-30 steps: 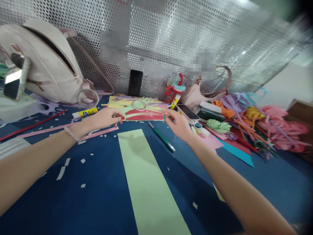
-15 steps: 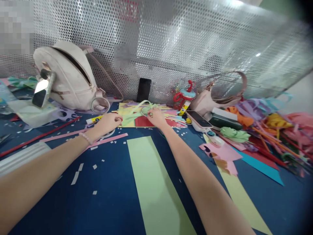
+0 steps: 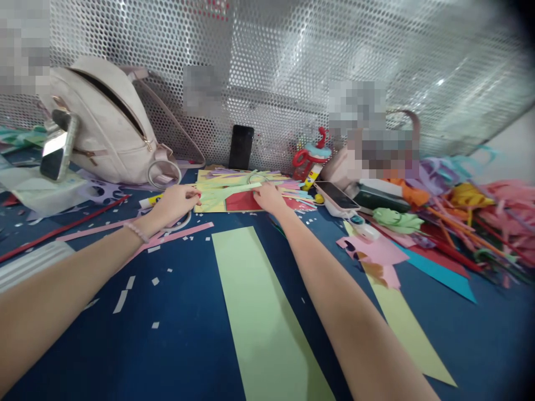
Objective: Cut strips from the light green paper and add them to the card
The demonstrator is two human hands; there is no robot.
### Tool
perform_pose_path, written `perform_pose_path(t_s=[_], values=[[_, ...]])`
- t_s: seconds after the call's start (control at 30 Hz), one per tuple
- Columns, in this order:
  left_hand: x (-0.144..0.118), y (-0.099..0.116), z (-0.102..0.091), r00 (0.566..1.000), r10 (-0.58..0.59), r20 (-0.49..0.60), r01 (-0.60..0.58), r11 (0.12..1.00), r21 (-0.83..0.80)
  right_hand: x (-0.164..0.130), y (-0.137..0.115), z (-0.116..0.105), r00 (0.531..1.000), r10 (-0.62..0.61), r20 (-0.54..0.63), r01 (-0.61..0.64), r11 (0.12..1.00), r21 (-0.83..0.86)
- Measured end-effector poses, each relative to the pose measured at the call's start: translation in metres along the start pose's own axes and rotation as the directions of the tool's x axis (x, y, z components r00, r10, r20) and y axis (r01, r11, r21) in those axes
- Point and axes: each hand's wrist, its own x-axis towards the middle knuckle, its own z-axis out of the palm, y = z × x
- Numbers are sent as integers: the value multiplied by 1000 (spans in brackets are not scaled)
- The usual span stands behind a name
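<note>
The blue surface [image 3: 188,334] meets a perforated metal wall [image 3: 292,55] at 12 o'clock. Left hand [image 3: 173,201] and right hand [image 3: 267,196] both have their grip pinched on one green paper strip [image 3: 228,191].

Matt paper strips [image 3: 228,192] — perforated metal screen [image 3: 292,67]

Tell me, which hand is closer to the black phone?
Right. The right hand lies just below the black phone; the left hand is farther off to its left.
</note>
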Motion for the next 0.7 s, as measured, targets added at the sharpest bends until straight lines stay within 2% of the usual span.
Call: perform_pose_path(t_s=[0.23,0.4,0.7], values=[[4,-7,0,998,-43,40,44,999,-9,1,7,-3,989,85,-119,-83,996,27],[3,-6,-1,999,-22,25,22,1000,6,-2,17,-5,957,182,-227,-168,983,76],[0,-2,-3,1000,-4,-18,4,999,40,0,32,-5,900,259,-351,-213,963,163]])
